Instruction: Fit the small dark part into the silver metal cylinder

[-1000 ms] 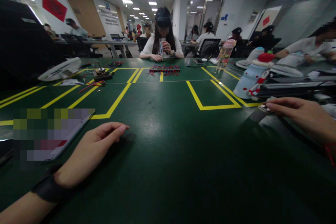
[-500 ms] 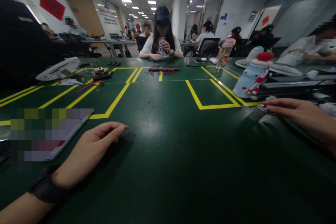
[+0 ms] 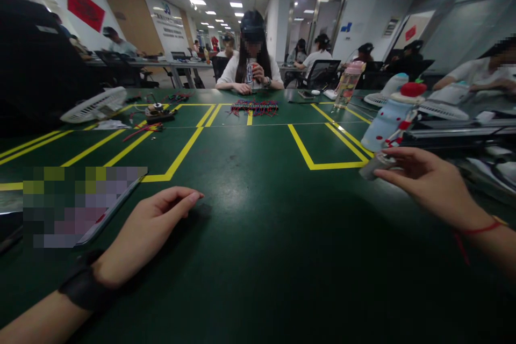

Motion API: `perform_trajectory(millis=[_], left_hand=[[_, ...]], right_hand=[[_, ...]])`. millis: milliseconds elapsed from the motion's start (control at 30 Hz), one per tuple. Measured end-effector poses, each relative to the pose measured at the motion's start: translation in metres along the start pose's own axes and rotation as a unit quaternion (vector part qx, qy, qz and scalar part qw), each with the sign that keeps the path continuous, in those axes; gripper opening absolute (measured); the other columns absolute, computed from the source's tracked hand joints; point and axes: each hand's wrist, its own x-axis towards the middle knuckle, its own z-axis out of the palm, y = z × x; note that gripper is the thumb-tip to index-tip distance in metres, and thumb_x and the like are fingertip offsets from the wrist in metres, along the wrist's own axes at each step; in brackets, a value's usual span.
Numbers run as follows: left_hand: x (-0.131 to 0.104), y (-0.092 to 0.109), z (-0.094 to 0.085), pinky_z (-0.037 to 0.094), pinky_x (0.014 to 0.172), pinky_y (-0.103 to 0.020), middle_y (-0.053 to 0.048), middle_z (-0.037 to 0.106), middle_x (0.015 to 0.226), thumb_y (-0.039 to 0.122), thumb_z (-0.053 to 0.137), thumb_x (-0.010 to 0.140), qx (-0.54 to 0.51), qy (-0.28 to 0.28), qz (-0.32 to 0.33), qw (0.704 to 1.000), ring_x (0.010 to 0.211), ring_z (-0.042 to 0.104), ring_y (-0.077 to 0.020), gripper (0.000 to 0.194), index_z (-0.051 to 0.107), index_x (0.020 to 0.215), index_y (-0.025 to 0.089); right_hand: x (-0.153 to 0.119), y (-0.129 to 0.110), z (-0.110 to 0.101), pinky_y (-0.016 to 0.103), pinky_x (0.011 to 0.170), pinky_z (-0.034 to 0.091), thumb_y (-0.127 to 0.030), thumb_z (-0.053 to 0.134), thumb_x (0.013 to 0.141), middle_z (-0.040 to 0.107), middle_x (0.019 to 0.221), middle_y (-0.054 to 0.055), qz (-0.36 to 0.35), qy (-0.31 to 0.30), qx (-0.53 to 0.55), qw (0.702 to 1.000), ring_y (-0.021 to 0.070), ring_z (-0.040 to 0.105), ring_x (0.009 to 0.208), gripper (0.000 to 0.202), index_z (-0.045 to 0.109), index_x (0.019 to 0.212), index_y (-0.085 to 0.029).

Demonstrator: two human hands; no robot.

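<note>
My right hand (image 3: 437,185) pinches a small grey metal cylinder (image 3: 370,167) between thumb and fingers, a little above the green table (image 3: 258,236). The cylinder is tilted, and its exact kind is too small and dark to tell. Just behind it stands a light-blue bottle (image 3: 382,124) with a red top. At the left, my left hand (image 3: 155,228) lies over the table with thumb and fingers pressed together, and nothing shows between them. Beside that hand is a flat tablet-like device (image 3: 116,204), its screen blurred out.
Yellow tape lines (image 3: 338,165) mark the table. Across it sits a person (image 3: 252,59) behind a heap of red and blue wires (image 3: 253,108). White fans (image 3: 94,105) stand at both sides. A clear pink-lidded bottle (image 3: 349,86) is at the back right, near dark bars and cables.
My right hand has moved left with the grey metal cylinder, which is now in front of the light-blue bottle. My left hand stays almost where it was; the view has shifted slightly.
</note>
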Motion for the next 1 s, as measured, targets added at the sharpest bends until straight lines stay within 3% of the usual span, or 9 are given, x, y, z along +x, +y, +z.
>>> perform_trajectory(millis=[133,267,367,533,700,800,900,1000], left_hand=[[-0.003,0.005,0.0,0.038,0.072,-0.028,0.001,0.062,0.086,0.056,0.051,0.083,0.007,0.002,0.007,1.0,0.079,0.055,-0.019,0.041,0.061,0.104,0.022],[-0.004,0.005,-0.001,0.04,0.073,-0.028,0.001,0.064,0.09,0.055,0.05,0.085,-0.001,0.005,0.011,1.0,0.082,0.057,-0.0189,0.039,0.061,0.105,0.023],[-0.001,0.004,-0.002,0.041,0.072,-0.028,0.0,0.065,0.089,0.054,0.049,0.085,0.015,-0.006,0.018,1.0,0.082,0.058,-0.0194,0.039,0.062,0.104,0.023],[0.003,0.019,0.011,0.045,0.077,-0.03,-0.001,0.067,0.103,0.051,0.051,0.085,0.069,-0.019,0.074,0.995,0.09,0.061,-0.0205,0.034,0.065,0.106,0.027],[-0.003,0.069,0.043,0.047,0.079,-0.032,-0.003,0.063,0.11,0.044,0.05,0.088,0.054,-0.07,0.233,0.968,0.094,0.059,-0.0194,0.033,0.064,0.114,0.031],[-0.003,0.094,0.056,0.047,0.08,-0.032,-0.003,0.064,0.102,0.039,0.054,0.087,0.043,-0.083,0.276,0.957,0.091,0.06,-0.0185,0.024,0.072,0.099,0.029],[-0.001,0.101,0.056,0.047,0.077,-0.03,-0.002,0.065,0.095,0.037,0.057,0.086,0.026,-0.044,0.286,0.957,0.086,0.061,-0.0172,0.02,0.073,0.087,0.027],[0.001,0.09,0.053,0.047,0.075,-0.03,-0.001,0.066,0.093,0.043,0.06,0.083,0.026,-0.018,0.254,0.967,0.085,0.061,-0.0176,0.021,0.074,0.091,0.028]], right_hand=[[-0.03,-0.072,0.057,0.033,0.086,0.055,-0.034,0.068,0.074,0.061,0.115,0.007,-0.117,-0.168,0.116,0.972,0.0162,0.063,0.096,0.042,0.059,0.114,-0.022],[-0.049,-0.111,0.1,0.03,0.085,0.054,-0.026,0.063,0.079,0.06,0.112,0.004,-0.184,-0.27,0.176,0.928,0.0129,0.06,0.097,0.036,0.057,0.114,-0.023],[-0.055,-0.115,0.115,0.03,0.087,0.051,-0.023,0.063,0.078,0.059,0.114,0.002,-0.191,-0.288,0.183,0.92,0.0121,0.057,0.098,0.039,0.055,0.116,-0.026],[-0.059,-0.108,0.121,0.034,0.089,0.049,-0.031,0.072,0.07,0.057,0.117,0.004,-0.124,-0.305,0.21,0.921,0.0137,0.057,0.1,0.073,0.037,0.133,-0.026],[-0.059,-0.107,0.125,0.032,0.087,0.049,-0.029,0.069,0.073,0.06,0.112,0.003,-0.108,-0.321,0.233,0.912,0.0126,0.058,0.097,0.052,0.049,0.12,-0.023],[-0.058,-0.108,0.125,0.03,0.082,0.05,-0.027,0.067,0.075,0.061,0.107,0.002,-0.111,-0.325,0.236,0.909,0.0112,0.059,0.092,0.044,0.052,0.116,-0.022],[-0.058,-0.108,0.122,0.028,0.081,0.049,-0.027,0.067,0.074,0.061,0.108,0.002,-0.121,-0.314,0.219,0.916,0.0111,0.058,0.092,0.047,0.051,0.118,-0.022],[-0.057,-0.106,0.118,0.028,0.081,0.049,-0.025,0.067,0.073,0.061,0.108,0.002,-0.132,-0.294,0.193,0.927,0.0116,0.058,0.091,0.047,0.052,0.118,-0.023]])
